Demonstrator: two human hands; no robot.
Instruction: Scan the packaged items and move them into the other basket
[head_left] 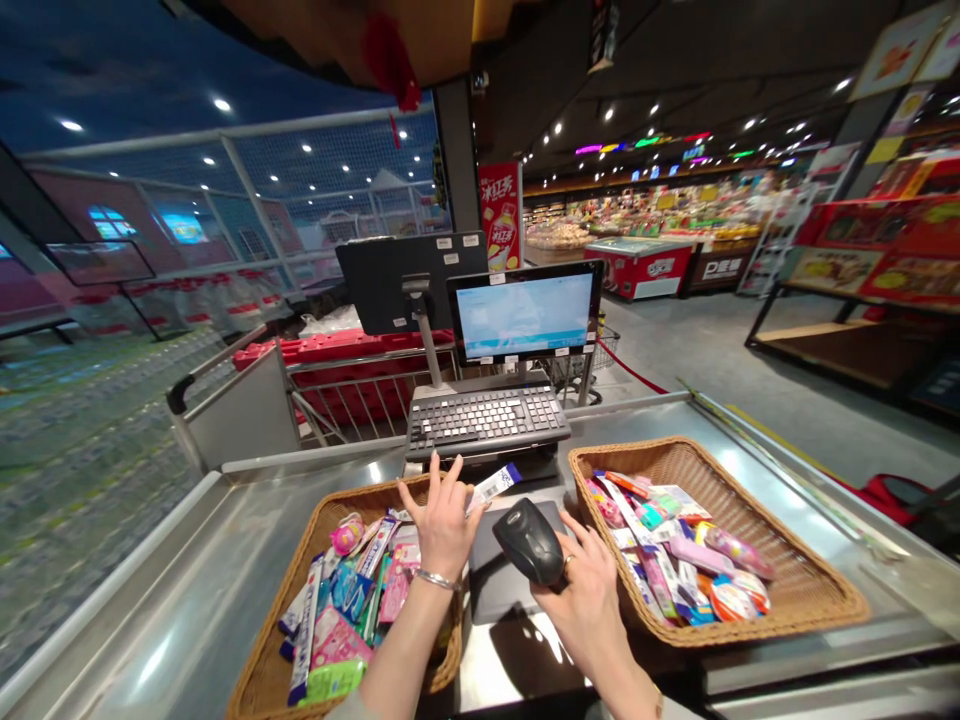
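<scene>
My left hand (444, 525) pinches a small white and blue packet (495, 486) between thumb and forefinger, the other fingers raised, just in front of the keyboard (486, 420). A bracelet circles that wrist. My right hand (585, 590) grips a black handheld barcode scanner (529, 541) with its head turned towards the packet. Both hands hover between two wicker baskets, the left basket (270, 670) and the right basket (802, 590), each filled with several colourful snack packets.
A steel checkout counter (187, 590) carries the baskets. Behind the keyboard stand a lit till screen (524, 315) and a second monitor's back (390, 280). Metal railings and red shopping baskets are at left, store aisles and shelves at right.
</scene>
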